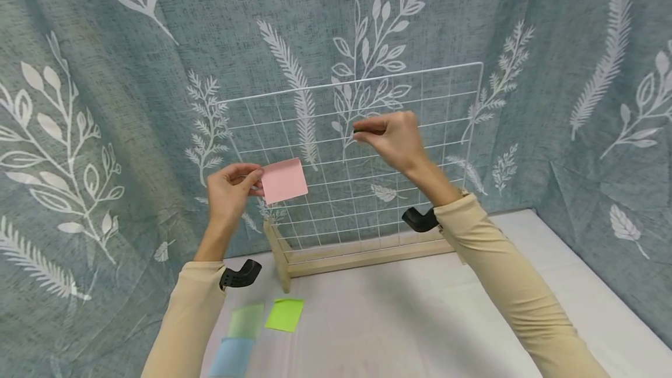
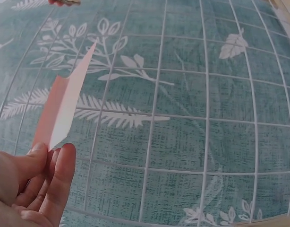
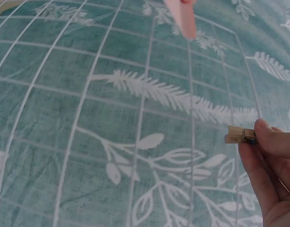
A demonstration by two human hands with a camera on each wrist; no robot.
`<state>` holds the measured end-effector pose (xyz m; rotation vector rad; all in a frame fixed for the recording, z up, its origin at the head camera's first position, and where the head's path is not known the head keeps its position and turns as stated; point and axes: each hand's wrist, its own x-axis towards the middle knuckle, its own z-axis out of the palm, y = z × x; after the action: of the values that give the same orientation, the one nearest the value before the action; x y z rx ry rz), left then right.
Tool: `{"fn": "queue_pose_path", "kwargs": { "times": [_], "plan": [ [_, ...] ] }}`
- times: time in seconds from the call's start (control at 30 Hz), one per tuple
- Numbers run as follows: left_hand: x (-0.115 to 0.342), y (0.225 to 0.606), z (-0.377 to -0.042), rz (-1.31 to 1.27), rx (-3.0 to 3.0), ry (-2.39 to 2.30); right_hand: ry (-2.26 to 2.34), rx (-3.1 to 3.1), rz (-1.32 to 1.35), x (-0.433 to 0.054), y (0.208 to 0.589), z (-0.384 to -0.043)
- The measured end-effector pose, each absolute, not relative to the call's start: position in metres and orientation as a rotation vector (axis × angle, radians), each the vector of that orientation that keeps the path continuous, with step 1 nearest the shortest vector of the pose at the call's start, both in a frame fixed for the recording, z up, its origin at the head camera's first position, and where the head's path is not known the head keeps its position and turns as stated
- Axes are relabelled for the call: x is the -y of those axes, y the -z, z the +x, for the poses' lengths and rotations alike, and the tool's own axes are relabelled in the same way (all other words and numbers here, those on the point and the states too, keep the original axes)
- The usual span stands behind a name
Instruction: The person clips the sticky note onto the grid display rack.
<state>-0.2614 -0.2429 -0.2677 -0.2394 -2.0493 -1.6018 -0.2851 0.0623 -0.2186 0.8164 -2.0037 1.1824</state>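
My left hand [image 1: 231, 187] pinches a pink sticky note [image 1: 284, 181] by its left edge, in front of the white wire grid [image 1: 336, 179]. In the left wrist view the note [image 2: 64, 99] shows a fold along its length, with thumb and fingers at its lower end. Between the thumb and fingers of my right hand [image 1: 395, 140] is a small wooden clothespin [image 3: 239, 135], its jaws pointing away from the fingertips. That hand is higher and to the right, before the upper part of the grid. In the head view the clothespin is mostly hidden by the fingers.
The grid stands in a wooden base [image 1: 367, 255] on a white table [image 1: 367, 319]. At the table's left front lie a bright green note [image 1: 285, 315], a pale green note [image 1: 247, 321] and a blue note [image 1: 233, 356]. A patterned teal curtain [image 1: 210, 28] hangs behind.
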Motion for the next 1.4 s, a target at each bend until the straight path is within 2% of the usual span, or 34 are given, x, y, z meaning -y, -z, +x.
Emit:
{"fn": "queue_pose_path", "kwargs": {
  "times": [0.97, 1.4],
  "plan": [
    [0.245, 0.207, -0.283, -0.338, 1.862, 1.565, -1.302, 2.044, 0.814, -0.008, 0.18, -0.306],
    [0.242, 0.197, -0.292, -0.314, 1.868, 1.575, -1.316, 2.032, 0.889, 0.015, 0.154, -0.316]
  ]
}}
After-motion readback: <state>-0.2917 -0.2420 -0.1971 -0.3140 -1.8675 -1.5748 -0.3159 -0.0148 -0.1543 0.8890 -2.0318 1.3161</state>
